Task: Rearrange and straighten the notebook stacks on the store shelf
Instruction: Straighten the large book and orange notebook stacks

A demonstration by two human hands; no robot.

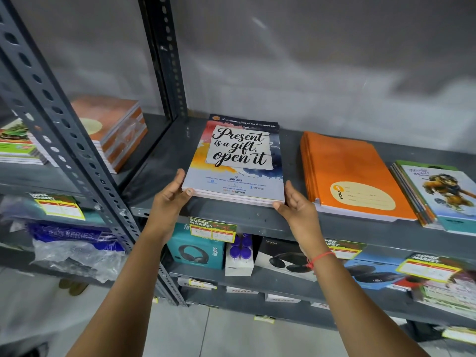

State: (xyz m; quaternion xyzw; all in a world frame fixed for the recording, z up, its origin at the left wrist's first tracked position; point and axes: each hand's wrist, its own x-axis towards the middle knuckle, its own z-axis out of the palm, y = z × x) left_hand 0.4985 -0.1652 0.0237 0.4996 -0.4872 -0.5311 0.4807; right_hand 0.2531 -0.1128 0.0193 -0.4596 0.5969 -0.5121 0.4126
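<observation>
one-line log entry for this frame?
left hand: at stack's left corner | right hand: at right corner | "Present is a gift" notebook stack: on shelf

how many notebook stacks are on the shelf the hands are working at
3: the "Present is a gift" stack between both hands, the orange stack beside it, the cartoon-cover stack far right, partly cut off.

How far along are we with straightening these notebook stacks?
Done: nothing is clearly finished. In hand: the left hand and right hand bracket the near corners of the "Present is a gift" stack, squaring it. Left: the orange stack and lion-cover stack sit angled and fanned.
</observation>
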